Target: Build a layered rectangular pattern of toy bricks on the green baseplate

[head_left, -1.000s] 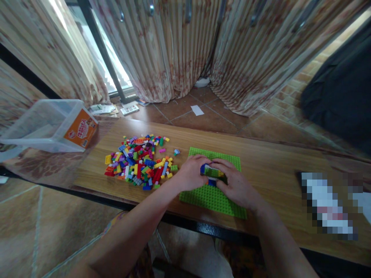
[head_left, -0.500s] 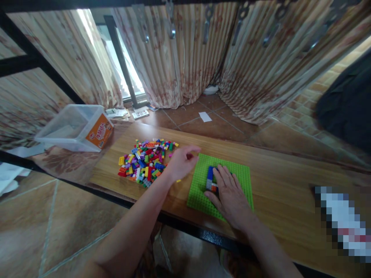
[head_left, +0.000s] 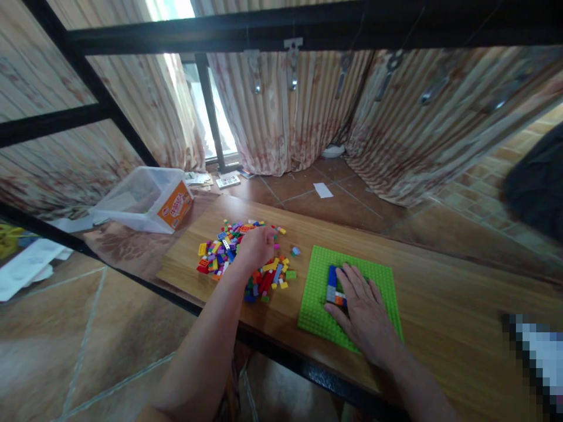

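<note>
Brick build [head_left: 333, 285] on baseplate [head_left: 321, 275]: few layers so far; our right hand [head_left: 363, 305] lies flat beside it; left hand [head_left: 257, 246], curled, grip unclear, rests on the large loose pile [head_left: 220, 252].

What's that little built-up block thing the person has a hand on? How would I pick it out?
Start at the long wooden table and find the flat green baseplate on it. On that plate, under the fingertips of the right hand, sits a small brick build of blue, grey and orange pieces. Unlike the loose brick pile under the left hand, it is stacked together.
</note>
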{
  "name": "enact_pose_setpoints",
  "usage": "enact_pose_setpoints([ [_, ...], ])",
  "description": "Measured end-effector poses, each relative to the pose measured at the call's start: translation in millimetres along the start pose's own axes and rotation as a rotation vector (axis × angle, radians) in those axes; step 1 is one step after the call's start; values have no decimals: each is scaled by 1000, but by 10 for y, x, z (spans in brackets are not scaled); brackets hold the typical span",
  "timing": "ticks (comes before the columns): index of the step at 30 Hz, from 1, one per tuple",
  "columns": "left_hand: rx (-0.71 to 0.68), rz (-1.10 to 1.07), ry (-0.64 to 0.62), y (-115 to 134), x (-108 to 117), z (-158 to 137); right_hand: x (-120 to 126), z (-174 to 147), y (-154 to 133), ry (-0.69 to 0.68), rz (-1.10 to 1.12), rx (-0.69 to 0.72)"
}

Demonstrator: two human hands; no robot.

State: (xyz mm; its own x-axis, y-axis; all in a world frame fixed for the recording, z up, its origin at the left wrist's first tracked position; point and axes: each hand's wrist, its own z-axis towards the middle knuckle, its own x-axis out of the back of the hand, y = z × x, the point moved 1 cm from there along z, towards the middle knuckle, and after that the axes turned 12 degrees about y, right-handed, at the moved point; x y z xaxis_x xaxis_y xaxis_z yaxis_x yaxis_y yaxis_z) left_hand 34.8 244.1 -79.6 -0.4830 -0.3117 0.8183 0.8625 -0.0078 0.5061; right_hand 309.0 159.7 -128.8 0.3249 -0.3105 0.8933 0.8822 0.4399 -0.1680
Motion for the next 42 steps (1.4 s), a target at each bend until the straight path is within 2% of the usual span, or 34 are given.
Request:
enact_pose_setpoints([
  [4, -72, 33, -78, 72, -36, -26, -20, 0, -8, 22, 6, -16],
  [9, -193, 3, -93, 234, -78, -96, -19, 19, -29, 38, 23, -41],
  [14, -303, 60, -97, 394, -226, -162, -9, 24, -40, 32, 20, -50],
  [18, -269, 47, -66, 432, -308, -166, 19, 15, -51, 31, 20, -49],
  [24, -187, -193, 9, 404, -320, -96, 71, 16, -62, 8, 24, -42],
  [27, -185, -227, 32, 393, -325, -83, 73, 20, -59, 5, 26, -45],
  [34, -109, -95, -1, 337, -293, -77, 60, 11, -45, 16, 35, -45],
  [42, -33, 109, -7, 266, -121, -72, 53, -8, -28, 17, 57, -44],
])
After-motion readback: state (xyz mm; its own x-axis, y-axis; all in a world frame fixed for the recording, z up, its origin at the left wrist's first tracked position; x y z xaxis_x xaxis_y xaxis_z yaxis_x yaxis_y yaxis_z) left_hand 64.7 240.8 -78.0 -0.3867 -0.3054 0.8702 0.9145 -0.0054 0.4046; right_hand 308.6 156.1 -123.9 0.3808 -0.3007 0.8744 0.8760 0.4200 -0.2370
